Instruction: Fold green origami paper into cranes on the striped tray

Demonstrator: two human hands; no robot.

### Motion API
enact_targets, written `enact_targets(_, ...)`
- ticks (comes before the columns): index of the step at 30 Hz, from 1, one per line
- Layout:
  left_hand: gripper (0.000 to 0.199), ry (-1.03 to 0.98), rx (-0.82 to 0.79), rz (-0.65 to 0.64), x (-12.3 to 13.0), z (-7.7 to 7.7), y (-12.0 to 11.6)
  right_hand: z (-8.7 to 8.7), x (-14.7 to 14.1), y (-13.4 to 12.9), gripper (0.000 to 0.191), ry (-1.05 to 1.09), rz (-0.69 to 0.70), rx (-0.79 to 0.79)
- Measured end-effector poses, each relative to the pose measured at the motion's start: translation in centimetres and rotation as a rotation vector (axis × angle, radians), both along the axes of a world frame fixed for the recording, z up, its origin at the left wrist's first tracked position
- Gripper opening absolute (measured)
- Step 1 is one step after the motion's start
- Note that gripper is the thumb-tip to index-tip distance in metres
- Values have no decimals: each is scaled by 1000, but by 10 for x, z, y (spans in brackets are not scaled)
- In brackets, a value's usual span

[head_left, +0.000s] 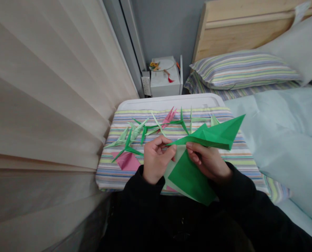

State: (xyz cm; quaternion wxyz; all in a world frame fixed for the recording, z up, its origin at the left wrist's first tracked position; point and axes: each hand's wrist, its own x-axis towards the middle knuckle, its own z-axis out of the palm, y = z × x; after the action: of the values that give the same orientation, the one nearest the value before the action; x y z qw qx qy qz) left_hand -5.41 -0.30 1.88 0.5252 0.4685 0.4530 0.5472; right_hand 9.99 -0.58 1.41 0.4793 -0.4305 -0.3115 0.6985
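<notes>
Both my hands hold a folded sheet of green origami paper (210, 136) in front of me. My left hand (157, 160) pinches its narrow left point, and my right hand (207, 161) grips its lower edge. A larger green-and-pale paper piece (189, 178) hangs below them, joined to the fold as far as I can tell. Several folded paper shapes in green and pink (136, 131) lie on a striped cloth (113, 171) beyond my hands. A flat pink paper piece (127, 161) lies near my left wrist.
The striped cloth covers a white tray or board with a raised rim (171, 101). Pale blue bedding (284, 140) lies to the right, and a beige curtain (45, 105) hangs to the left. A white box (165, 78) and striped pillow (240, 70) stand beyond.
</notes>
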Motion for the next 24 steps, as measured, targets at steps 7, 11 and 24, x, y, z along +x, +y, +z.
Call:
enact_targets(7,11,-72,107,104,-3,-10,2,0,1,2,39,61,-87,-32)
enact_targets(11,14,-195,113,197,-6,-10,2,1,4,5,37,89,-162,-11)
enact_targets(24,20,22,-37,-66,1,-2,-1,-4,-2,-1,40,-60,-93,187)
